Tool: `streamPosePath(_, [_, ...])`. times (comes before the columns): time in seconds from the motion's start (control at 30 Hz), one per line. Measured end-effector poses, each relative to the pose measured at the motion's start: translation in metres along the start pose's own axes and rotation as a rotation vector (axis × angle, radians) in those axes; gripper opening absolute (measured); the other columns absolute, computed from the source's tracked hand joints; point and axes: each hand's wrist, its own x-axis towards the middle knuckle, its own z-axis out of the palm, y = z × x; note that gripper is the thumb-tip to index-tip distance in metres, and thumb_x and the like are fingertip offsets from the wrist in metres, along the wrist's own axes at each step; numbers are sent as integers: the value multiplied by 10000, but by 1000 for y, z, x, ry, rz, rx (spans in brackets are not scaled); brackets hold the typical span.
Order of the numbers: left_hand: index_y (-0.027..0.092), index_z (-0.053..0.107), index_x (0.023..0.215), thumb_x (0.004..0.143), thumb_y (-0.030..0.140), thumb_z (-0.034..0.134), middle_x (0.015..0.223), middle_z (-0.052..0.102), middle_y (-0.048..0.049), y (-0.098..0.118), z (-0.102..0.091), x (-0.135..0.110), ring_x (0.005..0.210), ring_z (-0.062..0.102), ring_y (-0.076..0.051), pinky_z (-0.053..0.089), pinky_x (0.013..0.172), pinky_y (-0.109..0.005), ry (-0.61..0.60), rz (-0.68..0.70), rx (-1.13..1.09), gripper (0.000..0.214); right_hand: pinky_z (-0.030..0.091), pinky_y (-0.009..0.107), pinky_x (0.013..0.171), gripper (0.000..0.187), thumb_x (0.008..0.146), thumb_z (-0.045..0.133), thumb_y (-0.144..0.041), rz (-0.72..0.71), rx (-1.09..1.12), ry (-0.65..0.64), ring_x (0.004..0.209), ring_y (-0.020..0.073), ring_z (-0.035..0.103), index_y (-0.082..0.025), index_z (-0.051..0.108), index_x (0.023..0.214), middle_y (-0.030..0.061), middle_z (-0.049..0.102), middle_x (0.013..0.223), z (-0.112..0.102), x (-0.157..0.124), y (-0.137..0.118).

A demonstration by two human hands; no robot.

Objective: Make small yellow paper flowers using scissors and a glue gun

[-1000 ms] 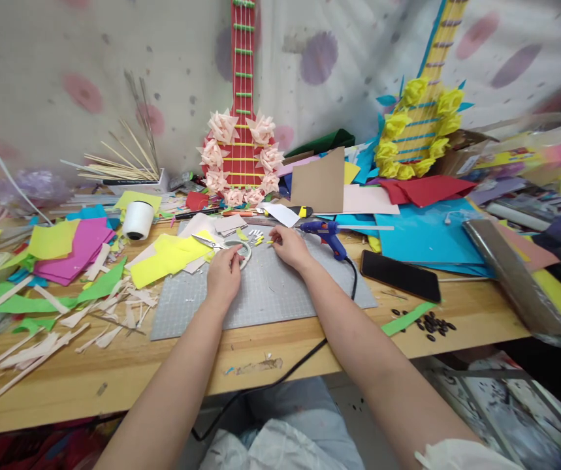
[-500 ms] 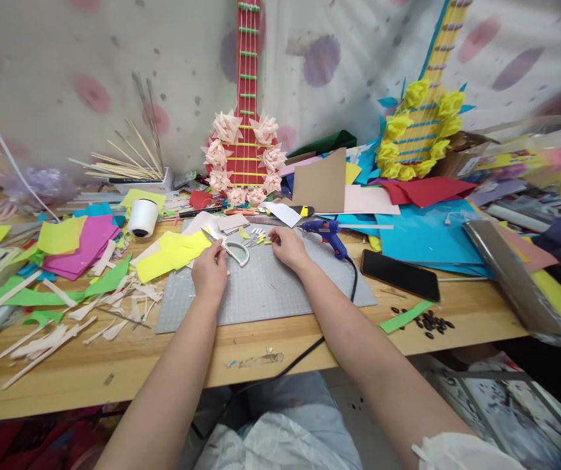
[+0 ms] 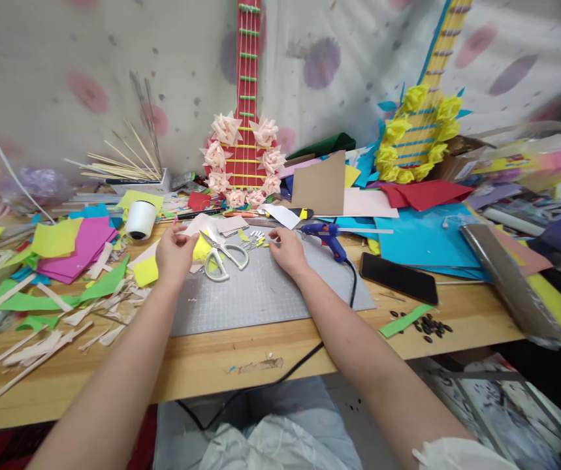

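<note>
My left hand (image 3: 175, 251) is pinched on the edge of a yellow paper sheet (image 3: 200, 248) at the left end of the grey cutting mat (image 3: 270, 294), lifting it. White-handled scissors (image 3: 224, 256) lie on the mat just right of that hand. My right hand (image 3: 287, 249) rests on the mat with its fingers curled at a cluster of small yellow and white cut pieces (image 3: 256, 239); whether it holds one is unclear.
A blue glue gun (image 3: 328, 236) with its black cord lies right of my right hand, a black phone (image 3: 398, 277) beyond it. Coloured paper sheets (image 3: 77, 241), a white spool (image 3: 140, 220), wood strips (image 3: 40, 346) and two paper-flower guitars (image 3: 243, 150) crowd the wooden table (image 3: 113, 365).
My left hand has left the scissors on the mat, moved left and picked up the yellow sheet's edge. The right hand stayed in place.
</note>
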Motion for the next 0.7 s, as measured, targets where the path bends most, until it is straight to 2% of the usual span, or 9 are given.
streamPosePath(0.13, [190, 584, 958, 693, 228, 506, 909, 648, -54, 2, -23, 37, 891, 581, -209, 427, 803, -323, -300, 227, 446, 278, 384, 278, 737, 159, 797, 452, -239, 23, 64, 3, 809, 161, 518, -175, 596, 815, 46, 605, 833, 3, -2, -5])
streamPosePath(0.2, [179, 579, 952, 646, 189, 526, 989, 633, -77, -1, -27, 53, 957, 562, -224, 415, 834, -323, -485, 342, 584, 311, 376, 264, 695, 182, 818, 436, -261, 44, 91, -19, 776, 155, 526, -180, 598, 796, 38, 612, 807, 4, -3, -5])
streamPosePath(0.27, [177, 577, 949, 623, 202, 543, 1036, 615, -97, -2, -26, 64, 981, 549, -249, 410, 842, -339, -580, 421, 691, 329, 367, 254, 658, 204, 834, 424, -292, 70, 113, -44, 742, 150, 532, -192, 597, 799, 25, 622, 788, 3, -3, -5])
streamPosePath(0.37, [187, 580, 913, 623, 230, 536, 998, 615, -97, 2, -22, 67, 948, 552, -256, 414, 811, -340, -632, 472, 767, 296, 351, 247, 614, 248, 851, 398, -346, 119, 102, -65, 702, 149, 537, -210, 600, 804, 16, 626, 749, 2, -4, -6])
streamPosePath(0.57, [216, 600, 840, 542, 225, 546, 872, 636, -41, 14, -14, 51, 796, 581, -202, 422, 681, -261, -788, 460, 696, 304, 327, 245, 577, 455, 873, 288, -476, 185, 106, -86, 615, 139, 527, -207, 593, 667, 8, 582, 601, 1, -5, -8])
streamPosePath(0.7, [236, 623, 721, 533, 249, 563, 785, 636, -24, 7, -6, 45, 718, 571, -188, 404, 646, -250, -771, 445, 688, 197, 326, 233, 559, 433, 856, 316, -501, 171, 146, -97, 596, 130, 522, -209, 601, 711, -5, 564, 576, 3, -5, -8])
